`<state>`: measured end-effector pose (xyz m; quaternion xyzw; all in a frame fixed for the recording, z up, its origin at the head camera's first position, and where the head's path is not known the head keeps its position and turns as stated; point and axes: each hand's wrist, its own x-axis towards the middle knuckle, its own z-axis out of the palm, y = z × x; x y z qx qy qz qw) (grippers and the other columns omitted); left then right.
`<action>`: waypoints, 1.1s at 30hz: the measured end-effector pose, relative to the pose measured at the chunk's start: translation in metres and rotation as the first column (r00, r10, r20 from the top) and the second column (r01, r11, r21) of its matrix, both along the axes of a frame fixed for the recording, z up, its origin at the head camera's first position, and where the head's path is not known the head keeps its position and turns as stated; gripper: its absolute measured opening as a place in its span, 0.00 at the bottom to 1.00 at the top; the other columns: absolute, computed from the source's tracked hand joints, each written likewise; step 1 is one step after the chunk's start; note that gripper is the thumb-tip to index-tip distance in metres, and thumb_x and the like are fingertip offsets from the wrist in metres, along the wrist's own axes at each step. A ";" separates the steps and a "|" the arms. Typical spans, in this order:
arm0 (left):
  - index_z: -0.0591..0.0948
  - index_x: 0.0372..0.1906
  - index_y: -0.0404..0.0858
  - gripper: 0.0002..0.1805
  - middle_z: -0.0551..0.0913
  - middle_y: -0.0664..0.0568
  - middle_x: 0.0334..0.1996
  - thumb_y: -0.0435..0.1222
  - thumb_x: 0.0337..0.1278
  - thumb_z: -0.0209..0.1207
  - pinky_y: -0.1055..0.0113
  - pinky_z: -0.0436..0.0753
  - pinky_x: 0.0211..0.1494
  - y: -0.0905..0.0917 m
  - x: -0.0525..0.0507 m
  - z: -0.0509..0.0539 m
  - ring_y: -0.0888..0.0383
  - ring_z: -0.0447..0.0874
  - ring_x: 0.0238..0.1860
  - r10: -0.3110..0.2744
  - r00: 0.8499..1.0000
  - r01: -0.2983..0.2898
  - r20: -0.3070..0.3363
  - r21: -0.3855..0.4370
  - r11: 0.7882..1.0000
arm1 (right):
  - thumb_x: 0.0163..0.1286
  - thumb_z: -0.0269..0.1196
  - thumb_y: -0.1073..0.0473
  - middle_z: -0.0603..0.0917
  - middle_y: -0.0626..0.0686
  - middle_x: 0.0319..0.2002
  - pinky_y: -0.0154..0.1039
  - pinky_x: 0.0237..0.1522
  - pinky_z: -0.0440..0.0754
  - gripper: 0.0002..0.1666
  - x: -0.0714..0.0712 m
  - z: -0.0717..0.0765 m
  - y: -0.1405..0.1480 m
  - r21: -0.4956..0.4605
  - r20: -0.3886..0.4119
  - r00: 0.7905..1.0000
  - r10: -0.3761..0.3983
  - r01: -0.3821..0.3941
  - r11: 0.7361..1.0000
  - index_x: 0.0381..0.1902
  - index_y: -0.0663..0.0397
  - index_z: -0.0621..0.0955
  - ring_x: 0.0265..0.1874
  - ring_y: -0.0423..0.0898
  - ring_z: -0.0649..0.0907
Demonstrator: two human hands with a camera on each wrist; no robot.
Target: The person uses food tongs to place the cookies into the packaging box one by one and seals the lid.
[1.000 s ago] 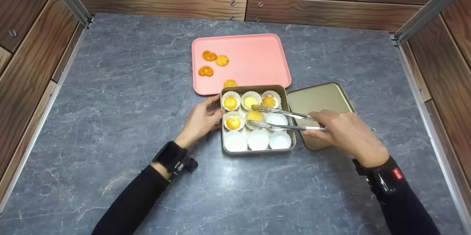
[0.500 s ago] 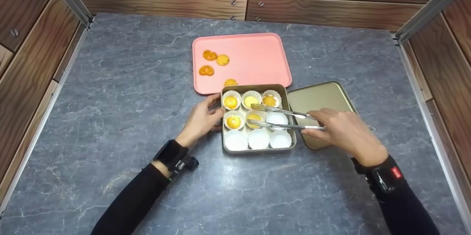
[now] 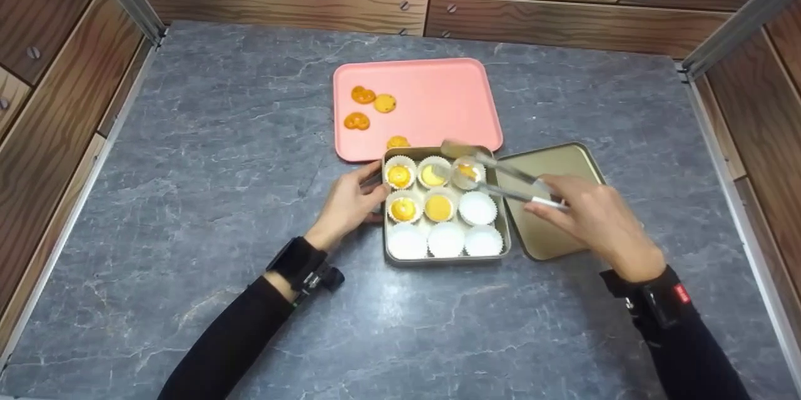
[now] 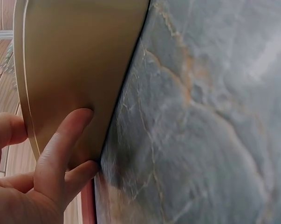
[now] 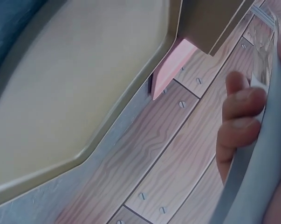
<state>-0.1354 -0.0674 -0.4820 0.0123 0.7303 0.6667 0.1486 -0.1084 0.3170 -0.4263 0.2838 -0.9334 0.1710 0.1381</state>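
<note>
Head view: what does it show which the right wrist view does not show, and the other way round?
Only the head view shows the left grip, the pastries and the cups. Only the right wrist view shows the fingertips of the right grip curled at the tongs. Both show the tongs, the tin, the lid, the tray, the panels and part of the right grip.

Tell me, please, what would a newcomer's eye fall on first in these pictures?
Probably the pink tray at the back of the grey marbled table, with four small pastries visible on its left half. Next, just in front, the metal tin with nine white paper cups, five of them filled. Then the blurred tongs slanting over the tin, held in the right grip.
</note>
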 end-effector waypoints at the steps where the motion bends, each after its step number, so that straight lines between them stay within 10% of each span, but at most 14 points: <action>1: 0.64 0.78 0.34 0.35 0.74 0.37 0.70 0.30 0.70 0.61 0.60 0.93 0.43 0.001 -0.001 0.001 0.46 0.83 0.62 0.001 1.000 -0.001 0.017 0.010 1.000 | 0.61 0.78 0.52 0.83 0.50 0.27 0.40 0.19 0.80 0.23 -0.003 0.001 -0.001 -0.015 -0.008 1.000 -0.013 0.013 1.000 0.49 0.60 0.86 0.22 0.42 0.77; 16: 0.63 0.80 0.38 0.36 0.76 0.38 0.69 0.32 0.71 0.61 0.60 0.94 0.38 0.006 -0.015 0.003 0.49 0.87 0.53 0.009 0.999 -0.008 0.048 -0.032 0.999 | 0.70 0.70 0.44 0.78 0.50 0.23 0.38 0.18 0.72 0.22 -0.073 0.024 -0.046 -0.001 0.038 0.995 -0.093 0.094 0.996 0.40 0.59 0.84 0.19 0.45 0.73; 33: 0.60 0.80 0.36 0.35 0.67 0.43 0.76 0.35 0.74 0.59 0.61 0.93 0.43 0.002 -0.018 -0.002 0.46 0.82 0.62 -0.067 0.997 0.067 0.031 0.000 0.998 | 0.70 0.69 0.40 0.84 0.57 0.27 0.49 0.24 0.85 0.27 -0.144 0.031 -0.121 0.187 0.169 0.979 -0.109 0.077 0.979 0.40 0.63 0.84 0.22 0.53 0.81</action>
